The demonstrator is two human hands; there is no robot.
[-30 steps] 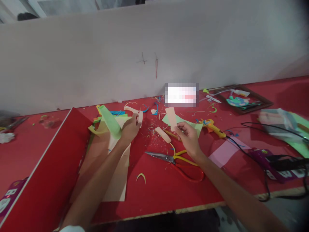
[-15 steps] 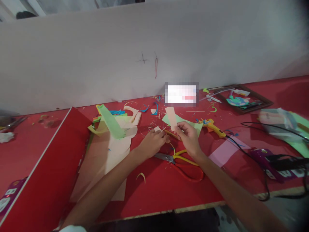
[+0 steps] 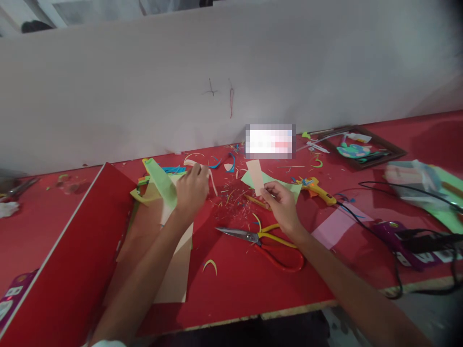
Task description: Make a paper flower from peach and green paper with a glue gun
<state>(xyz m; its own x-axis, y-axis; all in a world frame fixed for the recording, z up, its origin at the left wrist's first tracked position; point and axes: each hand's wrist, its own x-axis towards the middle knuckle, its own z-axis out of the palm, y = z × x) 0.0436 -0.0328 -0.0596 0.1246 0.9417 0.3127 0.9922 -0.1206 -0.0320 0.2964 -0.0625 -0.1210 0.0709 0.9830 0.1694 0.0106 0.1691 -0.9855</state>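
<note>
My right hand point(image 3: 282, 202) pinches a small peach paper strip point(image 3: 255, 176) between thumb and fingers, holding it upright above a light green paper sheet point(image 3: 292, 190). My left hand point(image 3: 193, 188) is closed over the peach paper sheets point(image 3: 177, 274), beside a rolled green paper point(image 3: 161, 178). Its fingertips are turned away, so what they hold is hidden. A thin peach paper scrap point(image 3: 212, 183) shows by its knuckles. Between and below the hands lie scissors point(image 3: 249, 236) with one yellow and one red handle, blades pointing left.
A yellow glue gun point(image 3: 321, 193) with a black cable lies right of my right hand, near pink paper point(image 3: 338, 226) and a purple box point(image 3: 401, 241). A red panel point(image 3: 72, 250) stands at left. Paper shavings point(image 3: 235, 197) litter the table. A dark frame point(image 3: 390, 152) lies far right.
My left hand has moved left, from beside the held strip to over the peach sheets and scraps. The scissor blades are now uncovered. My right hand keeps its pinch on the strip.
</note>
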